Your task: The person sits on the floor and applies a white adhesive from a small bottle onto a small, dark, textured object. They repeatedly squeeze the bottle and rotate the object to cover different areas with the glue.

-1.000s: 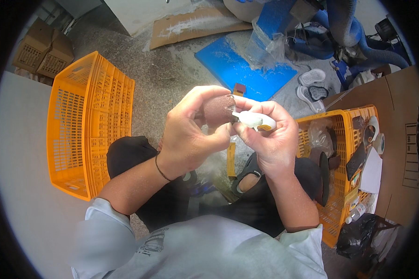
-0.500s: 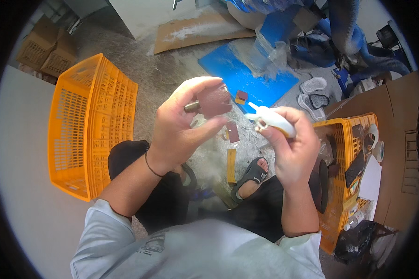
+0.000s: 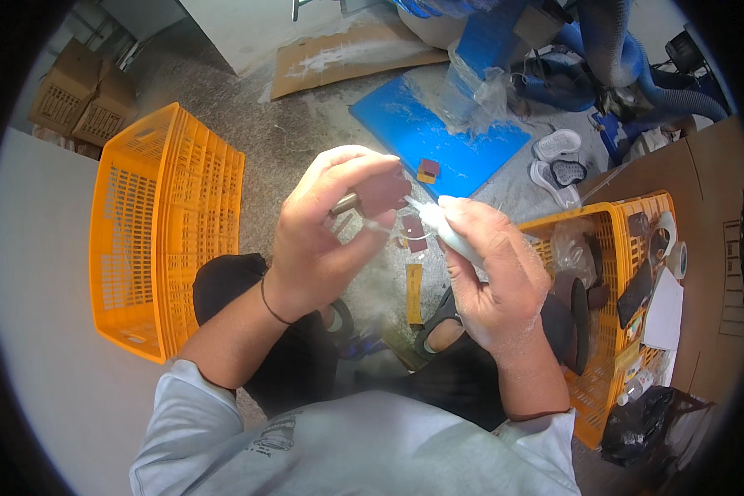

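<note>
My left hand (image 3: 302, 240) grips a reddish-brown sanding head (image 3: 380, 195) with a short metal shank (image 3: 345, 203) that points left. Thumb and fingers close on its edges. In my right hand (image 3: 504, 281) is a small white glue bottle (image 3: 457, 238), tilted with its thin nozzle at the sanding head's right edge. Whether the tip touches is too fine to tell. A pale cap or strap hangs by the nozzle. Below the hands, a reddish-brown sandpaper piece (image 3: 416, 237) and a yellow strip (image 3: 414, 293) lie on the floor.
An orange crate (image 3: 169, 240) stands at the left. Another orange crate (image 3: 608, 331) at the right bears tape rolls and scraps. Beyond my hands lies a blue sheet (image 3: 471, 165) with a sandpaper piece on it. White shoes (image 3: 558, 165) and a ribbed hose (image 3: 678, 99) are at the far right.
My right hand has moved left and brought the glue bottle's nozzle to the sanding head's edge. My left hand keeps its hold with the sanding head slightly turned.
</note>
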Demonstrator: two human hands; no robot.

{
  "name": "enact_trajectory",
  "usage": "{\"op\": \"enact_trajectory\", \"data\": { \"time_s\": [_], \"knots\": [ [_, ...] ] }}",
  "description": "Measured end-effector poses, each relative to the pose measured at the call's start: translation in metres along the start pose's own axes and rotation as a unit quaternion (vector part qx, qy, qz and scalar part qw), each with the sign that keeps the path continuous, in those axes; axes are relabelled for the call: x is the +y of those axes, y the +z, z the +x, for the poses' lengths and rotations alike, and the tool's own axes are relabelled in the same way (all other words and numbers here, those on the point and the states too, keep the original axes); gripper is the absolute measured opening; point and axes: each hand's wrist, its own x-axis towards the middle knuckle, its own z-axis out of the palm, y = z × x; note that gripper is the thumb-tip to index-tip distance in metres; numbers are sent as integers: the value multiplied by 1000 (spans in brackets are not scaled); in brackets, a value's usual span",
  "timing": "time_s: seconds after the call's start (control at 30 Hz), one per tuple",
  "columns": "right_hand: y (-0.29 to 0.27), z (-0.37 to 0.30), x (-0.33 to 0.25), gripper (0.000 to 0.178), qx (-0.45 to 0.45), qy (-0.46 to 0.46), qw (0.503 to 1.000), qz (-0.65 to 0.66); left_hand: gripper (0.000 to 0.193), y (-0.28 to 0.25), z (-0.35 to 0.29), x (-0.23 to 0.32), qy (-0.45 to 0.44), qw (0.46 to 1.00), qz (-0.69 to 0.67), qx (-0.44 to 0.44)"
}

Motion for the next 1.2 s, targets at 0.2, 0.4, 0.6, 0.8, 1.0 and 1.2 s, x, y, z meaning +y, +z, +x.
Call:
{"op": "enact_trajectory", "data": {
  "time_s": [0.2, 0.4, 0.6, 0.8, 1.0, 1.2],
  "knots": [
    [0, 0, -2, 33, -6, 0, 1000, -2, 45, -1, 0, -1, 10, 1000, -1, 0],
    [0, 1, -2, 32, -10, -3, 1000, -9, 45, -1, -1, -2, 1, 1000, -2, 4],
    [2, 1, -1, 31, -8, -9, 1000, -14, 46, -1, -1, -3, 11, 1000, 5, 4],
    [1, 1, -3, 31, -7, -9, 1000, -16, 47, 0, -1, -1, 7, 1000, -1, 6],
    [0, 2, -4, 31, -6, -7, 1000, -12, 47, -1, -1, -1, 10, 1000, 3, 3],
    [-1, 1, -3, 31, -7, -2, 1000, -13, 46, 1, -1, 0, -4, 1000, -12, 11]
  ]
}}
